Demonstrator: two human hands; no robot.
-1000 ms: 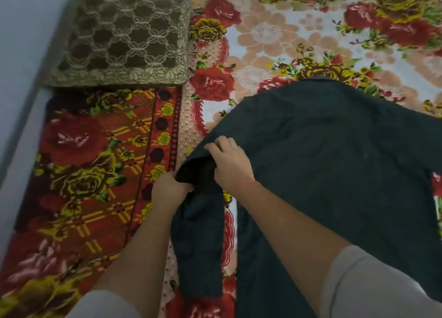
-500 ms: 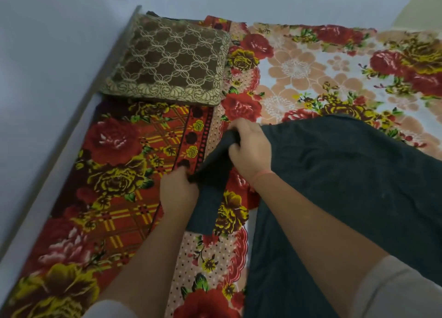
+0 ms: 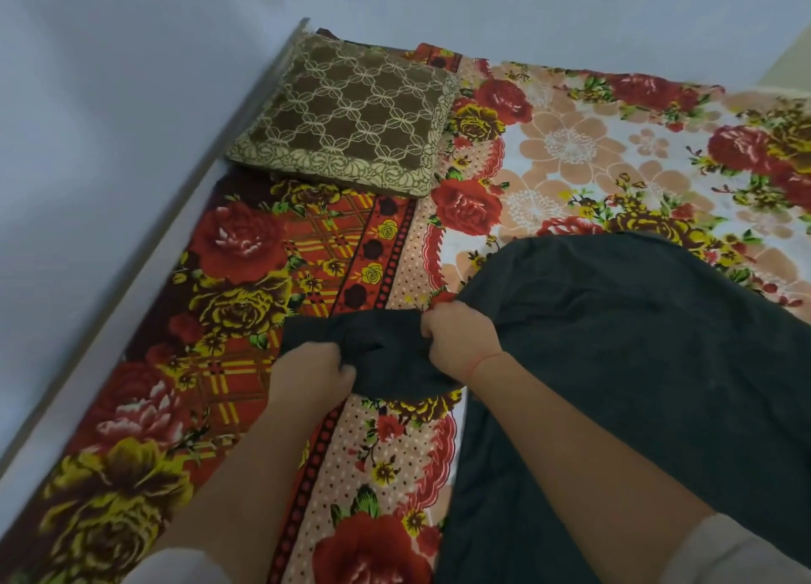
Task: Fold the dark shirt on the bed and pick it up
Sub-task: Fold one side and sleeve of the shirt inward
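The dark shirt (image 3: 636, 364) lies spread over the right half of the bed, on the flowered blanket (image 3: 570, 153). One sleeve (image 3: 377, 342) sticks out to the left and is stretched sideways between both hands. My left hand (image 3: 309, 375) is closed on the sleeve's outer end. Near the shoulder, my right hand (image 3: 461, 337) pinches the same sleeve. The sleeve is lifted slightly off the blanket. The shirt's right edge runs out of frame.
A brown cushion (image 3: 351, 113) with a pale lattice pattern sits at the bed's far left corner. A red and yellow flowered cover (image 3: 228, 285) lines the left side. A pale wall (image 3: 109, 122) runs along the bed's left and far edges.
The sleeve hung downward a second ago; both hands have since swung it out to the left and pulled it level. The view has tilted up, showing more wall.
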